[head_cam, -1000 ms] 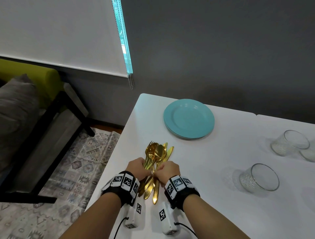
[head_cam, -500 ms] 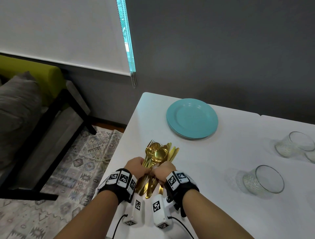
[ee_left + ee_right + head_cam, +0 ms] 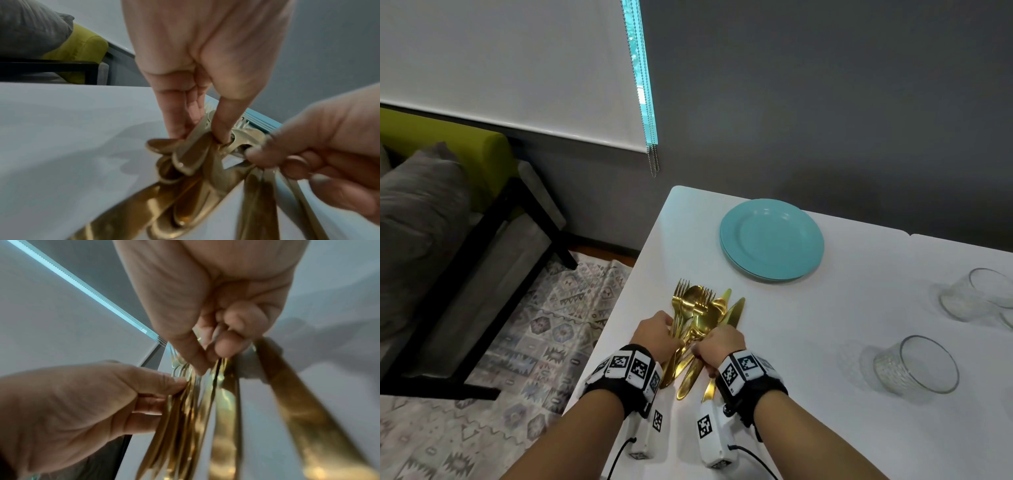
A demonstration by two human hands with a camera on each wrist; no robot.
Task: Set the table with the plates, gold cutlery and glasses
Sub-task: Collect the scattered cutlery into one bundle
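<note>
Both hands work at one bundle of gold cutlery [image 3: 697,318] near the left edge of the white table [image 3: 825,342], toward its near end. The left hand [image 3: 655,334] grasps the left part of the bundle, thumb and fingers [image 3: 179,116] pinched around several handles. The right hand [image 3: 722,344] grasps the right part, its thumb and curled fingers [image 3: 228,344] closed on a few pieces. Fork tines, spoon bowls and knife blades fan out beyond the knuckles, pointing toward the far edge; the handle ends stick out toward the person between the two wrists. A stack of teal plates [image 3: 772,240] lies near the far left corner, apart from the cutlery. One glass [image 3: 916,365] lies on its side toward the right of the table, and another glass [image 3: 969,294] lies beyond it at the right edge of the view.
</note>
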